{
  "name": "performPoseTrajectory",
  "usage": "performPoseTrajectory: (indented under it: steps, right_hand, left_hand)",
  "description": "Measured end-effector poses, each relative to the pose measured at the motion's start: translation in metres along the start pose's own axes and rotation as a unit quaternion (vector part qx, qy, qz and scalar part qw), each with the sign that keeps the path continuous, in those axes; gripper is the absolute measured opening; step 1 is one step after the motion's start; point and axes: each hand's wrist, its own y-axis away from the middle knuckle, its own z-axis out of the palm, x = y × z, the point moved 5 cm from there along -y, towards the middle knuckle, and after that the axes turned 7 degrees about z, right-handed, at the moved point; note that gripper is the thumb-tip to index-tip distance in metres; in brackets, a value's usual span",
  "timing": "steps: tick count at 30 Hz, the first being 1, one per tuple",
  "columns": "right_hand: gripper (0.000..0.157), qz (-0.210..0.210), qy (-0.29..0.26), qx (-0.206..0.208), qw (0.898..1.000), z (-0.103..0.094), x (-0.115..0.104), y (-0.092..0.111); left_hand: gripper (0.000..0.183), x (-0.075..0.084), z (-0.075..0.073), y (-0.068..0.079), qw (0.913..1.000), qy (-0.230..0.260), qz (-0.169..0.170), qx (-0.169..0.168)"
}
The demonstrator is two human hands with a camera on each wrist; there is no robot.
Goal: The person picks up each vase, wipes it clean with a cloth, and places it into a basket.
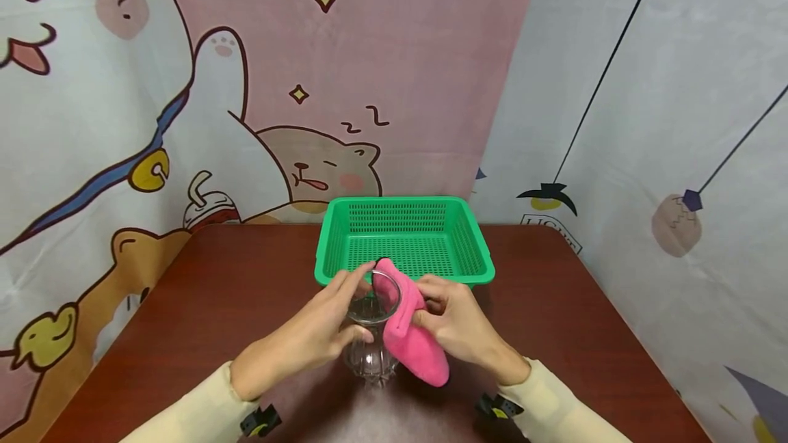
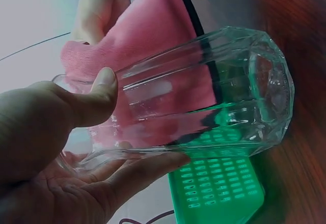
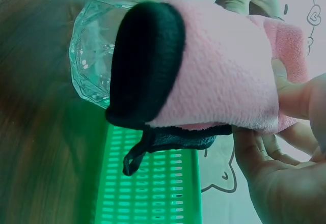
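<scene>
My left hand grips a clear faceted glass vase near its open rim, thumb on the near side and fingers around the far side. In the left wrist view the vase shows its thick ribbed base. A pink plush cloth with black edging is in my right hand, pinched between thumb and fingers. The cloth lies against the right side of the vase and overlaps its rim. From the right wrist the folded cloth shows a small black hanging loop and covers part of the vase.
A green perforated plastic basket stands at the back of the dark red-brown table, just beyond the hands. Behind the table hangs a cartoon-printed cloth backdrop, with another printed sheet along the right side.
</scene>
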Motion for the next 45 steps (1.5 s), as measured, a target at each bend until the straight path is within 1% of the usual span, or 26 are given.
performPoseTrajectory:
  steps: [6, 11, 17, 20, 26, 30, 35, 37, 41, 45]
  right_hand:
    - [0.035, 0.013, -0.015, -0.02, 1.0, 0.0, 0.0, 0.001]
    - [0.036, 0.009, -0.011, -0.029, 0.999, 0.001, 0.0, 0.001]
    - [0.039, -0.004, 0.002, -0.016, 1.0, 0.003, 0.0, 0.001]
    - [0.043, -0.011, 0.018, -0.006, 1.0, 0.004, 0.0, 0.001]
    - [0.038, -0.011, 0.061, -0.008, 0.998, 0.004, -0.003, 0.002]
    - [0.033, -0.011, 0.088, -0.024, 0.996, 0.003, -0.004, 0.003]
    - [0.026, -0.026, 0.14, -0.055, 0.988, 0.007, -0.002, 0.003]
    - [0.024, -0.028, 0.158, -0.064, 0.985, 0.009, 0.0, 0.003]
    - [0.02, -0.029, 0.178, -0.072, 0.981, 0.01, 0.002, 0.003]
    - [0.014, -0.026, 0.2, -0.085, 0.976, 0.014, 0.005, 0.002]
  left_hand:
    - [0.104, -0.002, 0.001, 0.003, 0.9999, 0.012, -0.001, 0.002]
    - [0.104, -0.002, 0.001, 0.002, 1.0, 0.004, 0.002, 0.004]
    - [0.107, -0.004, 0.003, 0.001, 0.9999, -0.003, -0.013, -0.002]
    - [0.107, -0.004, 0.003, 0.0, 0.9998, -0.008, -0.016, -0.003]
    - [0.103, -0.004, 0.003, 0.001, 0.9996, -0.003, -0.026, -0.007]
    - [0.102, -0.005, 0.004, 0.001, 0.9992, 0.018, -0.035, -0.009]
    - [0.102, -0.006, 0.006, 0.004, 0.9987, 0.032, -0.039, -0.01]
    - [0.102, -0.006, 0.007, 0.004, 0.9988, 0.029, -0.038, -0.009]
    - [0.101, -0.005, 0.005, 0.003, 0.999, 0.021, -0.039, -0.01]
    - [0.1, -0.006, 0.004, 0.004, 0.9985, 0.019, -0.049, -0.017]
